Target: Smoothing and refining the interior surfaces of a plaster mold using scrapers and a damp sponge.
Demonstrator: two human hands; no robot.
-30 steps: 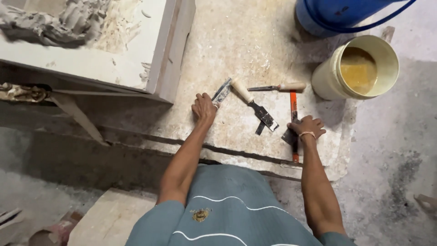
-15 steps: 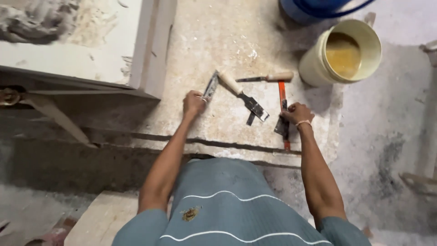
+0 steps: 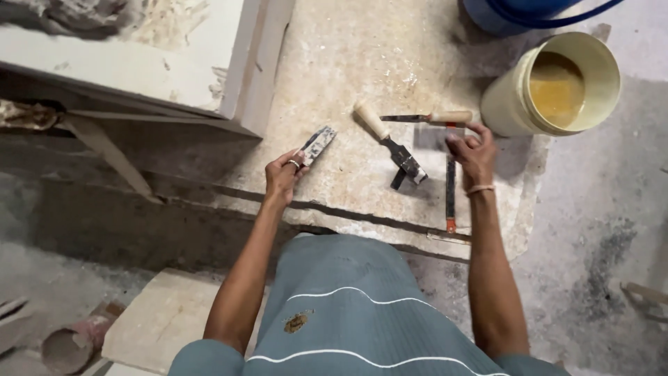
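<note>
Your left hand has lifted off the slab and now pinches a flat scraper blade, which juts just beyond its fingertips. Your right hand has moved up, fingers loosely curled, touching the wooden-handled knife just ahead; the chisel lies between both hands.

The left hand picked up the flat scraper. Before, that hand only lay beside it on the stone slab. Now the fingers closed round its lower end and lifted it a little. The right hand came up off the orange and black tool. It moved toward the far edge of the slab, and its fingertips got near the wooden-handled knife.
</note>
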